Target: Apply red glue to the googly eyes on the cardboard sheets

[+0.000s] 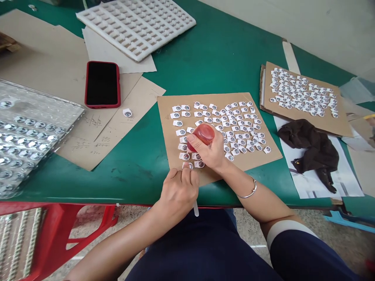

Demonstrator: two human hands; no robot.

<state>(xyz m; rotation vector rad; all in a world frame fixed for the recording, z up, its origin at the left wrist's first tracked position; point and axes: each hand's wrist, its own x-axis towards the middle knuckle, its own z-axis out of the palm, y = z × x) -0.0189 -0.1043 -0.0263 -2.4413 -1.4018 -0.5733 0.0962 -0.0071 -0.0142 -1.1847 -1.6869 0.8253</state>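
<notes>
My right hand [211, 150] is wrapped round a red squeeze bottle [204, 134], its rounded end up and its lower end hidden. Closed beside it, my left hand [180, 191] grips a slim pale stick-like tool [196, 209], whose end sticks out below the fist. My left fingertips are at a small white tab [187, 165] with a dark round centre, in the bottom row. Under both hands lies a brown cardboard sheet [172, 99], covered with rows of several such tabs. Some tabs near the bottle are hidden by my right hand.
A second card [310, 121] with similar tabs lies at right, beside a dark cloth [310, 146]. On the left are a red-cased phone [102, 84], a single tab [127, 112] and a clear tray [29, 136] of shiny domed pieces. A white slotted tray [137, 27] lies behind.
</notes>
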